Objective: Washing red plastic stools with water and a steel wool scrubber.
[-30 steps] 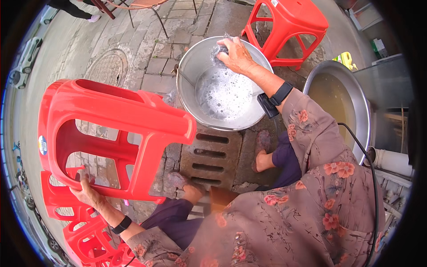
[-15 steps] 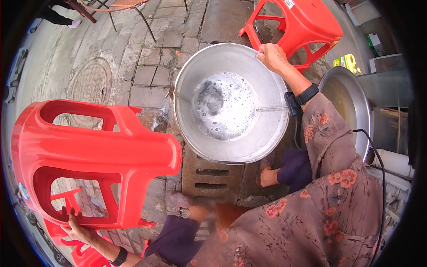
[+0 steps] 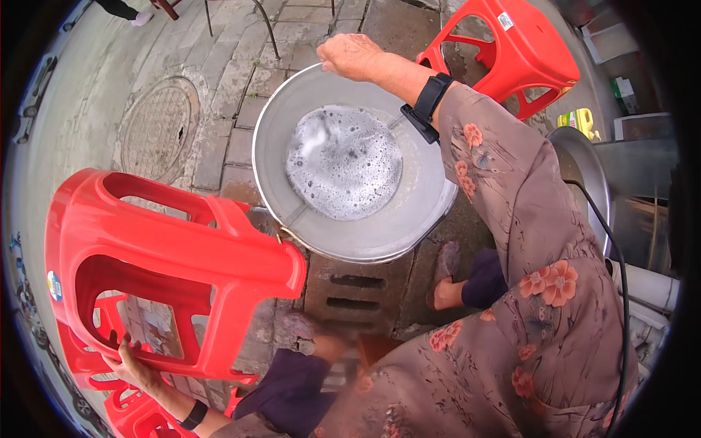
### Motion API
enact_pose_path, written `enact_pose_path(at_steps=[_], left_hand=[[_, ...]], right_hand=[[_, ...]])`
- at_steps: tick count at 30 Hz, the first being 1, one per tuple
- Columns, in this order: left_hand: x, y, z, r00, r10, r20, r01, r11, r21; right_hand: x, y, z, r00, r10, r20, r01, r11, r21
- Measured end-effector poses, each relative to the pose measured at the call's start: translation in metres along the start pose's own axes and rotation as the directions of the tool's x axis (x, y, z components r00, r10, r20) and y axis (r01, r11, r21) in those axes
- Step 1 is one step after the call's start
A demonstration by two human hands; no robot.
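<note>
A large metal tub (image 3: 420,223) with sudsy water (image 3: 343,164) stands in front of me on the paving. My right hand (image 3: 350,57) is closed over its far rim, the arm reaching across the tub's right side. On the left, a red plastic stool (image 3: 153,241) lies tipped on its side, its legs toward the tub. My left hand (image 3: 135,365) grips the near edge of the stool at one of its side openings; some of the fingers are hidden inside.
Another red stool (image 3: 504,47) is beyond the tub at the right. A metal basin (image 3: 595,175) and a yellow jug (image 3: 577,120) sit at the right. A slotted drain cover (image 3: 355,292) lies between my feet and the tub. More red stools (image 3: 135,412) are at the lower left.
My right hand has moved leftward along the far side with the rim, and the tub has turned counterclockwise. The tipped stool has tilted slightly, with my left hand still on it.
</note>
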State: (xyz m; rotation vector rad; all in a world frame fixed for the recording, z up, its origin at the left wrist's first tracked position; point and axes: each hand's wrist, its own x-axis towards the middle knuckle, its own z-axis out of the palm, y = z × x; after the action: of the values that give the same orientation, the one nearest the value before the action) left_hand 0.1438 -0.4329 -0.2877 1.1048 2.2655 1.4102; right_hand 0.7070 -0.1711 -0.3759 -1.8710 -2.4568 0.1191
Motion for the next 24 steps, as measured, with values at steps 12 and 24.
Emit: enact_pose_path(at_steps=[12, 24], left_hand=[[0.025, -0.009, -0.012, 0.999, -0.006, -0.031, 0.007, 1.0, 0.028], [-0.013, 0.151, -0.081, 0.915, 0.358, -0.186, -0.377, 0.923, -0.076]], right_hand=[[0.034, -0.011, 0.014, 0.985, -0.053, 0.161, 0.046, 0.998, 0.047], [-0.224, 0.089, -0.154, 0.962, 0.034, -0.271, 0.045, 0.959, 0.278]])
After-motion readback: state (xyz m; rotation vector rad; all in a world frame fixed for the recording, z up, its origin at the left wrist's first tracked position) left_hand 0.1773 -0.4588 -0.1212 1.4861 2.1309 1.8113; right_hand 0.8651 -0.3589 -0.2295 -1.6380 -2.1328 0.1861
